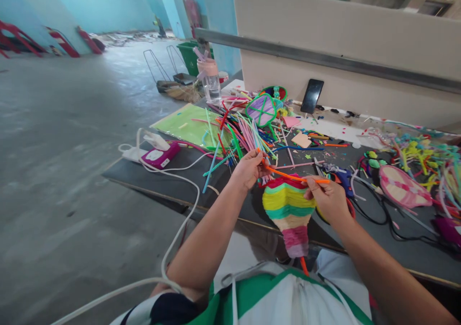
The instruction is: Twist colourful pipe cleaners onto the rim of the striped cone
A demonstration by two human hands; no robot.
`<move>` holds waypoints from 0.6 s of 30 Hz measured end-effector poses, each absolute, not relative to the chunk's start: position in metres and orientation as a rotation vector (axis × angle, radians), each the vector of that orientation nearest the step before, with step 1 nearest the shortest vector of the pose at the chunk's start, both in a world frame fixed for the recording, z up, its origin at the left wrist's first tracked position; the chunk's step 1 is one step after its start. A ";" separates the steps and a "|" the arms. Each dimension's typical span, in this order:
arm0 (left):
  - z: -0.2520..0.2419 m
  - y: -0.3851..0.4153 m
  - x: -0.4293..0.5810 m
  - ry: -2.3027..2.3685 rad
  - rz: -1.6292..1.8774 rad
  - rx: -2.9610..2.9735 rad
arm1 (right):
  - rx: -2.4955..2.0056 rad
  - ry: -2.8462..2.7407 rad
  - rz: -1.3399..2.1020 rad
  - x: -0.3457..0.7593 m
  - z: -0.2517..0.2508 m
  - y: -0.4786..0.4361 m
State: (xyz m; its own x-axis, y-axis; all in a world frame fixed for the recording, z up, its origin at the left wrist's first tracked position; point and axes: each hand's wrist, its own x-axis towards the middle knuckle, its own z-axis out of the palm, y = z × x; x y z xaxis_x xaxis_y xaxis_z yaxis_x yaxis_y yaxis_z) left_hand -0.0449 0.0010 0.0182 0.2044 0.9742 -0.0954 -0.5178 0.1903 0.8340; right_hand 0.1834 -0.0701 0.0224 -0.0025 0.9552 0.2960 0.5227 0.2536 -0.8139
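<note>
An orange pipe cleaner (288, 174) stretches between my two hands, just above a striped fan shape (289, 209). My left hand (252, 169) pinches its left end, fingers closed. Farther right along it, my right hand (326, 195) grips it between thumb and fingers, with the orange tip sticking out past them. The fan shape has red, mint, yellow, teal, beige and pink bands, and an orange stem (304, 266) points down toward my lap. Its top edge lies just under the pipe cleaner; whether they touch I cannot tell.
Loose pipe cleaners (248, 130) and a green-rimmed purple fan (261, 110) lie beyond my hands. A phone (312, 96) leans on the board. Scissors (318, 166) and a pink fan (405, 186) are at the right. A purple power strip (161, 156), white cable and bottle (210, 82) stand left.
</note>
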 end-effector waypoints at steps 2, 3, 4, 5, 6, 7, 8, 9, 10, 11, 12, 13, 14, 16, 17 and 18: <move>0.020 0.000 -0.040 0.737 1.181 0.766 | -1.387 -1.670 0.604 0.180 0.027 -0.068; 0.022 0.000 -0.037 0.728 1.180 0.770 | -1.386 -1.679 0.577 0.178 0.029 -0.067; 0.023 0.000 -0.034 0.712 1.176 0.783 | -1.384 -1.685 0.543 0.176 0.030 -0.065; 0.024 -0.001 -0.032 0.697 1.170 0.807 | -1.379 -1.693 0.515 0.175 0.032 -0.063; 0.025 -0.002 -0.030 0.692 1.159 0.843 | -1.371 -1.701 0.495 0.173 0.032 -0.060; 0.025 -0.004 -0.029 0.704 1.146 0.892 | -1.362 -1.711 0.489 0.172 0.033 -0.058; 0.026 -0.006 -0.028 0.728 1.127 0.952 | -1.352 -1.720 0.499 0.171 0.033 -0.056; 0.025 -0.007 -0.028 0.757 1.096 1.024 | -1.340 -1.728 0.516 0.171 0.033 -0.053; 0.024 -0.009 -0.028 0.780 1.051 1.105 | -1.328 -1.740 0.532 0.171 0.033 -0.052; 0.023 -0.011 -0.028 0.785 0.997 1.191 | -1.320 -1.754 0.540 0.170 0.033 -0.050; 0.022 -0.012 -0.028 0.772 0.933 1.282 | -1.316 -1.769 0.541 0.170 0.033 -0.049; 0.021 -0.013 -0.028 0.753 0.872 1.372 | -1.313 -1.785 0.534 0.170 0.033 -0.047; 0.019 -0.013 -0.027 0.747 0.824 1.457 | -1.310 -1.803 0.522 0.170 0.033 -0.046; 0.016 -0.014 -0.025 0.826 0.793 1.577 | -1.302 -1.834 0.511 0.169 0.033 -0.045; 0.014 -0.014 -0.023 0.898 0.800 1.607 | -1.290 -1.849 0.514 0.169 0.033 -0.045; 0.013 -0.014 -0.021 0.975 0.824 1.616 | -1.275 -1.865 0.521 0.169 0.032 -0.046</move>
State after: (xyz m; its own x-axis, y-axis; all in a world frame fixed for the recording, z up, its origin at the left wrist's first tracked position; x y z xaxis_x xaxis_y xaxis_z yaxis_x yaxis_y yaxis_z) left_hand -0.0206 -0.0141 0.0125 0.4354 0.8992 0.0432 0.1928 -0.1401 0.9712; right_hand 0.1689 -0.0457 0.0324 -0.1715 0.9079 0.3824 0.5783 0.4070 -0.7070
